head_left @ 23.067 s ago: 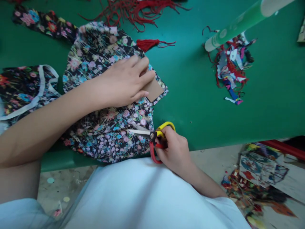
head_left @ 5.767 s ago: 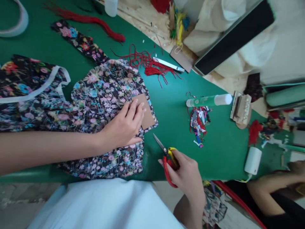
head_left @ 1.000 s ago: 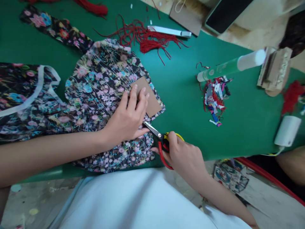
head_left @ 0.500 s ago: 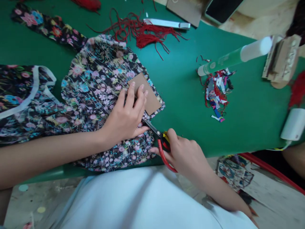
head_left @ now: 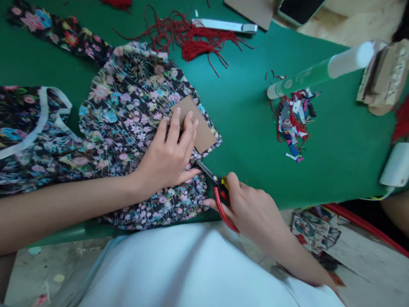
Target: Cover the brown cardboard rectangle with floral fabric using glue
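Observation:
My left hand [head_left: 171,155] lies with its fingers spread on a brown cardboard rectangle [head_left: 205,135], pressing it against the black floral fabric [head_left: 123,106]. The thumb is stretched out on the cloth below the card. My right hand [head_left: 254,209] grips red-handled scissors [head_left: 220,205] with a bit of yellow near the pivot. Their dark blades point up and left into the fabric, just below the card's lower corner and close to my left thumb. The blade tips are partly hidden by the cloth.
On the green table [head_left: 249,132] stands a green glue bottle with a white cap [head_left: 319,72], beside a heap of fabric scraps [head_left: 294,119]. Red threads [head_left: 198,47] and metal tweezers [head_left: 225,25] lie at the back. A phone [head_left: 298,9] and cardboard pieces [head_left: 385,76] are farther off.
The scissors and right hand have shifted very slightly right. The left hand stays on the cardboard. The whole view has moved a little.

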The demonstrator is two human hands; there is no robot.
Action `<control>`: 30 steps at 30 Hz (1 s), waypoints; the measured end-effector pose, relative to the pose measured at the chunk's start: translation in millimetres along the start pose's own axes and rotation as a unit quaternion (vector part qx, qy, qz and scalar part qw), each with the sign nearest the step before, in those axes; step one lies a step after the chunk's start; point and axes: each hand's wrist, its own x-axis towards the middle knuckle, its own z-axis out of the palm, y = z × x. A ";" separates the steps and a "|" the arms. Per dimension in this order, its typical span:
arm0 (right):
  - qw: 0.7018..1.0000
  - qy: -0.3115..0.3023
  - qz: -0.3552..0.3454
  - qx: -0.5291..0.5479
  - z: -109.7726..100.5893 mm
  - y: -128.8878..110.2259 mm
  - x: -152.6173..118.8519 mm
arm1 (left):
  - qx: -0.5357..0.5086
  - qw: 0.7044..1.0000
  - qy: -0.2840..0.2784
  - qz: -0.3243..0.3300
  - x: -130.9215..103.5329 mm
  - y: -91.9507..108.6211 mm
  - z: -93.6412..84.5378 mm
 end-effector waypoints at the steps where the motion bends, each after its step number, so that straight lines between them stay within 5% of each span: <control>1: 1.000 0.005 -0.002 -0.004 0.0 -0.5 -0.2 | 0.001 1.000 -0.004 0.001 0.1 -0.2 -0.7; 12: 0.999 -0.022 0.021 -0.015 -5.1 -9.2 4.7 | 0.019 1.000 0.015 0.009 -0.2 0.0 4.1; 30: 0.984 -0.114 -0.035 0.131 -25.2 12.2 18.2 | -0.071 0.997 -0.021 -0.019 0.3 -1.3 -2.7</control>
